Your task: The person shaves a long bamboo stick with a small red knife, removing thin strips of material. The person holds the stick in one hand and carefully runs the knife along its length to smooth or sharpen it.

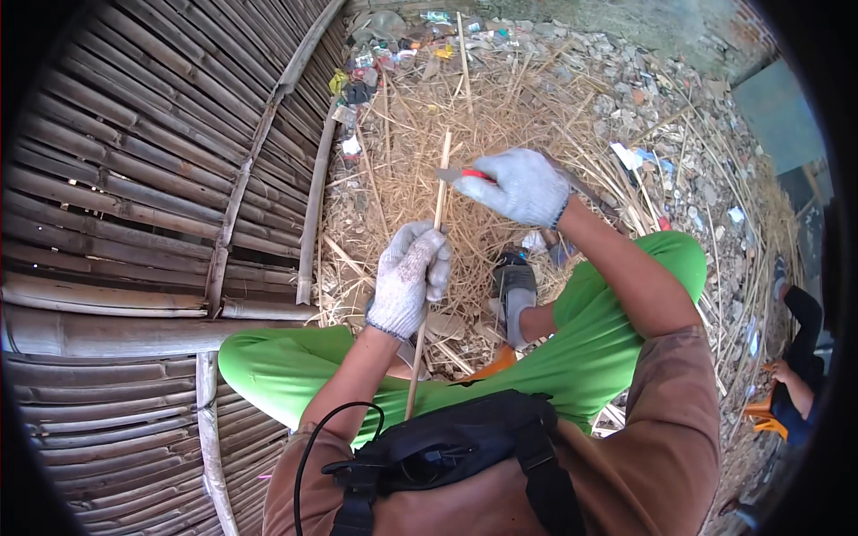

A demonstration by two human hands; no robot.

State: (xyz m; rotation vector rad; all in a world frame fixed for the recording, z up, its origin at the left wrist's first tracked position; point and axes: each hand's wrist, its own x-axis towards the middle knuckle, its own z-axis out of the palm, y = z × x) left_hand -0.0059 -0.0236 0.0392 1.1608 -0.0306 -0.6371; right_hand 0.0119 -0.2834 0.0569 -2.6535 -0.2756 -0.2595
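My left hand [409,275], in a whitish work glove, is closed round a thin pale bamboo strip [440,207]. The strip runs upright from near my lap, through the fist, to a free end above it. Also gloved, my right hand [520,188] grips a knife [451,173] with some red at its handle. Its short blade points left and lies across the strip, a little below the free end. Behind my right wrist a long dark piece [585,189] shows; whether it belongs to the knife I cannot tell.
Bamboo shavings [487,116] cover the ground ahead, with rubble and litter [626,98] beyond. A bamboo slat wall [134,161] stands on the left. Cut strips [639,214] lie at the right. Another person's arm [794,380] shows at the far right beside something orange.
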